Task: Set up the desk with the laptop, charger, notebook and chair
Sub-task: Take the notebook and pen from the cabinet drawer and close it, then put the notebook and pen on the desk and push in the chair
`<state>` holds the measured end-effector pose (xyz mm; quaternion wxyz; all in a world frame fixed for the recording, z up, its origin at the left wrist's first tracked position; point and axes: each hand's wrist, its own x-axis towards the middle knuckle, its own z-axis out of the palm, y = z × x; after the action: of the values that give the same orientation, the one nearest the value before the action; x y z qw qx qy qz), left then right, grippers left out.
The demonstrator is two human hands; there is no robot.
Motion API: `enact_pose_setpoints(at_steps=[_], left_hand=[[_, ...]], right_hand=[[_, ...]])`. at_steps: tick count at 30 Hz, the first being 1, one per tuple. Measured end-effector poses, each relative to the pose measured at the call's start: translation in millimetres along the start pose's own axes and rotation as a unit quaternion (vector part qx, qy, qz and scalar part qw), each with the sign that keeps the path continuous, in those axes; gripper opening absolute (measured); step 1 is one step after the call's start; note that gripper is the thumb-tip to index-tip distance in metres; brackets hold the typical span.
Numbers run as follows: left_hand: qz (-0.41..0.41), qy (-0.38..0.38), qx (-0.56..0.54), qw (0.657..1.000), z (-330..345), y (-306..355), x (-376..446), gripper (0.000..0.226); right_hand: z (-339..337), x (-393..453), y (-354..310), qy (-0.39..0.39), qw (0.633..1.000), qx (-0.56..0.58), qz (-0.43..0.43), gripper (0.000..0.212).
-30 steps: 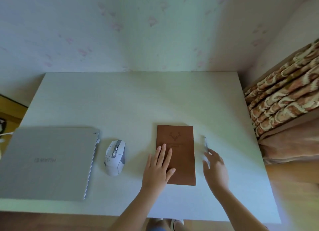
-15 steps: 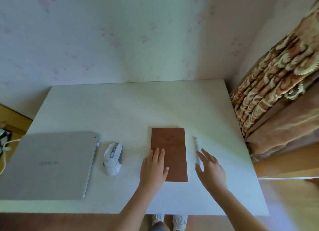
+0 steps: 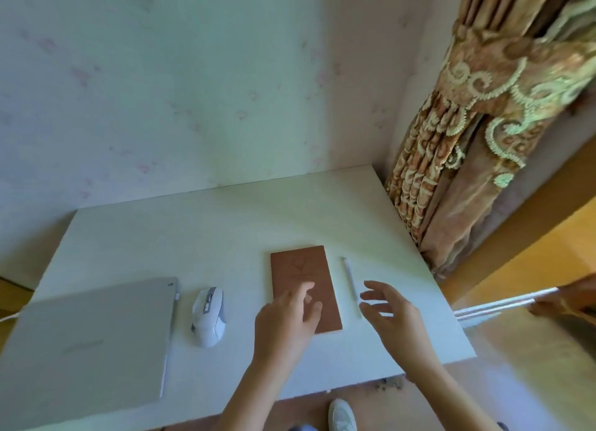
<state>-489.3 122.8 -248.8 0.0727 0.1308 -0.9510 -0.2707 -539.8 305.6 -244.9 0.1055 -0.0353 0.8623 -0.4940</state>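
Observation:
A brown notebook (image 3: 303, 276) lies closed on the white desk (image 3: 200, 237), right of centre. My left hand (image 3: 287, 321) hovers over its near left part, fingers loosely bent, holding nothing. A white pen (image 3: 351, 282) lies just right of the notebook. My right hand (image 3: 393, 317) is beside the pen's near end, fingers spread, empty. The closed silver laptop (image 3: 87, 343) sits at the near left of the desk, with a white cable (image 3: 8, 317) at its left edge. No chair is in view.
A white mouse (image 3: 208, 316) lies between laptop and notebook. A patterned curtain (image 3: 461, 147) hangs against the desk's right side. The wall runs along the desk's far edge. White rods (image 3: 503, 303) show at the right over the wooden floor. My shoe (image 3: 342, 416) is under the front edge.
My right hand has let go of the pen, which now lies beside the notebook. My left hand has lifted off the notebook. The camera view has swung to the right.

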Motion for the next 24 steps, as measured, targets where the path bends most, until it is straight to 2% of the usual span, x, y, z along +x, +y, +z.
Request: enact_pose_setpoints(at_steps=[7,11,14,18,24], left_hand=[[0.086,-0.014,-0.021,0.996,-35.5,-7.4,-24.8,0.03],[0.131,-0.037,-0.049,0.99,-55.6,-13.4,-55.9,0.028],[0.181,-0.039,-0.04,0.982,-60.8,-15.3,-76.9,0.024],[0.248,-0.08,-0.039,0.965,-55.3,4.8,-101.7,0.02],[0.405,-0.12,-0.016,0.906,-22.3,67.8,-135.3,0.017]], right_hand=[[-3.8,-75.9,-28.7,0.127,0.988,0.086,0.027,0.021],[3.8,-138.0,-34.2,0.187,0.978,0.085,0.043,0.022],[8.2,-182.5,-31.3,0.222,0.973,0.031,0.046,0.023],[3.7,-234.4,-25.8,0.282,0.955,-0.043,0.073,0.024],[-22.8,-301.3,-10.7,0.365,0.907,-0.155,0.143,0.026]])
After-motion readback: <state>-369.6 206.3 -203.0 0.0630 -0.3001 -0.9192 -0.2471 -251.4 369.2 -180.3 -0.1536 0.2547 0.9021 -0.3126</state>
